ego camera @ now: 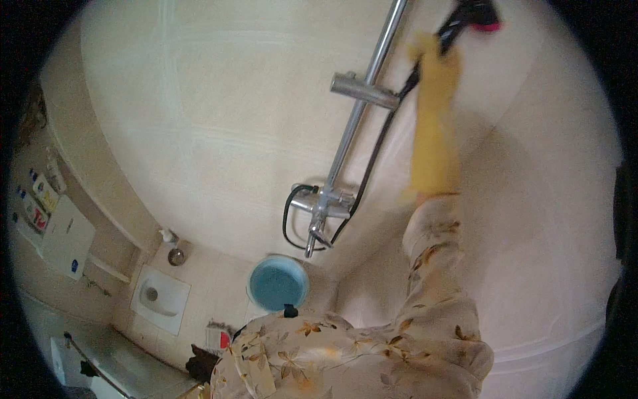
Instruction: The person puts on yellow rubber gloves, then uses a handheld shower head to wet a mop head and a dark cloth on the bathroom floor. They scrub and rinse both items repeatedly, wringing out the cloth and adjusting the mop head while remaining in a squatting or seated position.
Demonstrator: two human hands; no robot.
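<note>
My right hand (434,75), in a long yellow rubber glove, is raised at the upper right. It is closed around the black handle of what looks like a hand shower (468,19), blurred, with a pinkish-red edge. The lower part of the handle sits by the chrome slider bracket (365,91) on the shower rail (351,129). A black hose (375,154) hangs from there to the chrome mixer tap (321,207). My left hand is out of view.
A light-blue bucket (279,284) stands on the floor below the tap. To its left are a squat toilet (167,309) and a small metal bowl (176,256). Several bottles (45,192) and a white box (69,237) are along the left wall. Tiled walls (224,99) rise ahead.
</note>
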